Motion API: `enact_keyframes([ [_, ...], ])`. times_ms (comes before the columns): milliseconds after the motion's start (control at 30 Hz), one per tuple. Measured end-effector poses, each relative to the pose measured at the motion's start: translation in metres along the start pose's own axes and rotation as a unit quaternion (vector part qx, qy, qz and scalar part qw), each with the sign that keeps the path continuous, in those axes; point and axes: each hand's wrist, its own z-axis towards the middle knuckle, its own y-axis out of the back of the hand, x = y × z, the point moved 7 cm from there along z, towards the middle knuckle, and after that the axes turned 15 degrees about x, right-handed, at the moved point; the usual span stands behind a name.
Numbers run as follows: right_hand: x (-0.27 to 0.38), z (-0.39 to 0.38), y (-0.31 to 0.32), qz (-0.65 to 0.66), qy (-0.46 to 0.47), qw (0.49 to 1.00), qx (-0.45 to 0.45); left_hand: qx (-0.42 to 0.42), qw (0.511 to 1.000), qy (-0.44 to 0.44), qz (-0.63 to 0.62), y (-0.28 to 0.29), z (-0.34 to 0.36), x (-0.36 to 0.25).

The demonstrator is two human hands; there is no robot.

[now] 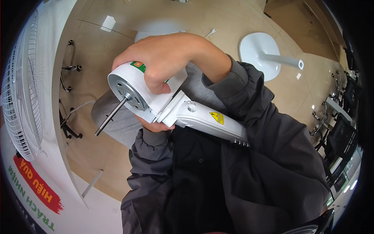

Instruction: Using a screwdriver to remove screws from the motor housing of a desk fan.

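A white fan motor housing [130, 76] lies on its side over my lap, with a round metal front plate [138, 99] and a steel shaft [111, 118] pointing down-left. My right hand [163, 62] grips the housing from above, its fingers curled over the top. My left hand [157, 124] holds the assembly from below near the joint, its fingers partly hidden. A white neck piece [200, 119] with a yellow warning label runs from the joint toward the lower right, against my dark jacket.
A wire fan guard [21, 85] stands at the left by a white panel [62, 179]. A white pedestal base with a tube [253, 45] sits on the tiled floor at upper right. Wheeled chair bases [68, 68] are at left, black chairs [339, 136] at right, a cardboard piece [300, 27] behind.
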Motion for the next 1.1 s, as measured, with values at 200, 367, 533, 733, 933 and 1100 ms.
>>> enact_keyframes([
  [200,-0.005,0.001,-0.003,-0.005,0.017,1.0,0.01,-0.023,0.995,0.018,0.09,0.001,-0.005,-0.01],
  [367,-0.008,-0.005,-0.005,-0.003,0.029,0.999,-0.013,-0.044,0.985,0.02,0.166,-0.003,0.003,-0.017],
  [533,-0.014,-0.017,-0.002,-0.046,0.084,0.993,-0.073,-0.06,0.973,0.024,0.221,-0.008,0.015,-0.025],
  [733,0.0,-0.027,0.011,-0.02,0.242,0.968,-0.067,-0.089,0.968,0.059,0.229,-0.01,0.033,-0.036],
  [933,-0.005,-0.025,0.005,-0.102,0.208,0.959,-0.164,-0.002,0.996,-0.044,0.082,-0.011,0.045,-0.023],
  [1100,-0.006,-0.029,0.002,-0.043,0.211,0.97,-0.117,0.035,0.999,-0.006,0.016,-0.017,0.048,-0.032],
])
